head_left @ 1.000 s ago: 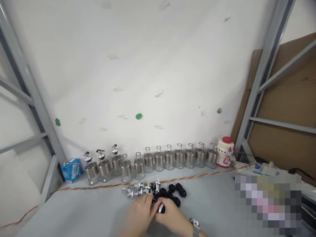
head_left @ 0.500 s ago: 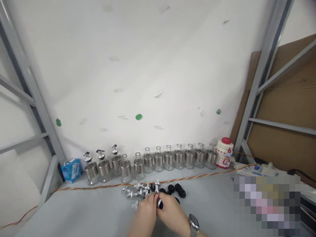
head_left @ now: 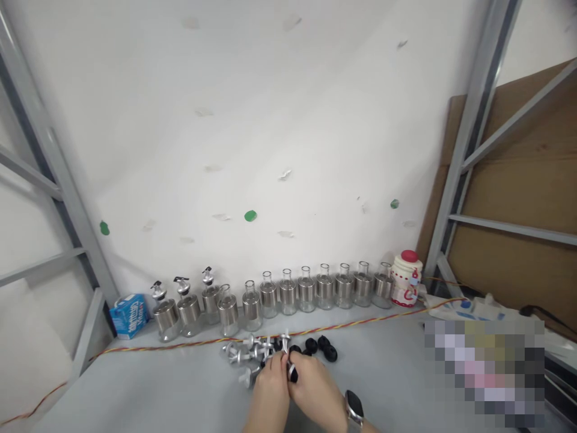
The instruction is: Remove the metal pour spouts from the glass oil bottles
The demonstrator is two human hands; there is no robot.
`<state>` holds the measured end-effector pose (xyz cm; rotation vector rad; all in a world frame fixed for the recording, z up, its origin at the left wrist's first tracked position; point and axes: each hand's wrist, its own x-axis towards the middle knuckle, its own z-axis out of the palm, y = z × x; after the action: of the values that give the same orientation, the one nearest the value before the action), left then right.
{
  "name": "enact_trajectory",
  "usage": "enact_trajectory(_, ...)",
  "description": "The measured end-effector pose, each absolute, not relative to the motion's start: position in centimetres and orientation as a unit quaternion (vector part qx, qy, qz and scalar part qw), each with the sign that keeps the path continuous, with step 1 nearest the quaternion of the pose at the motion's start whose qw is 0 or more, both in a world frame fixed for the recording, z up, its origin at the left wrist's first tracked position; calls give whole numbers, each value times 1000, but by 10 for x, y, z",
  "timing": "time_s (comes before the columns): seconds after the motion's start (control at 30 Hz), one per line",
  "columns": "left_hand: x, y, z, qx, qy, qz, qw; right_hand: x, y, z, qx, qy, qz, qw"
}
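Close together over the front of the grey table, my left hand (head_left: 271,385) and my right hand (head_left: 315,385) are both closed around one small silver-and-black bottle pourer (head_left: 293,374). Fingers cover most of it, and its black end shows by my right thumb. Just beyond my left hand lies a loose heap of silver pourers (head_left: 252,350). Several black rubber stoppers (head_left: 323,343) lie beyond my right hand. A watch is on my right wrist.
Along the wall stands a row of glass bottles with metal sleeves (head_left: 306,290); the three leftmost carry pourers. A blue carton (head_left: 129,316) is at the left end, a cream jar with red lid (head_left: 406,279) at the right. A twisted cord (head_left: 189,344) crosses the table.
The view has shifted slightly. Both hands remain together on the pourer, with only slight finger movement.
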<state>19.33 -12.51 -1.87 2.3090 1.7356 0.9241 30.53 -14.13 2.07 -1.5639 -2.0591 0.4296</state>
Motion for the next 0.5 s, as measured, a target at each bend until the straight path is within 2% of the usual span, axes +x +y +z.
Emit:
enact_trajectory(0.27, 193, -123, -31, 750, 550, 367, 26, 304, -142, 21, -565, -757, 169, 282)
enact_trajectory(0.5, 192, -122, -28, 769, 541, 340, 29, 306, -136, 11, -524, -730, 277, 339)
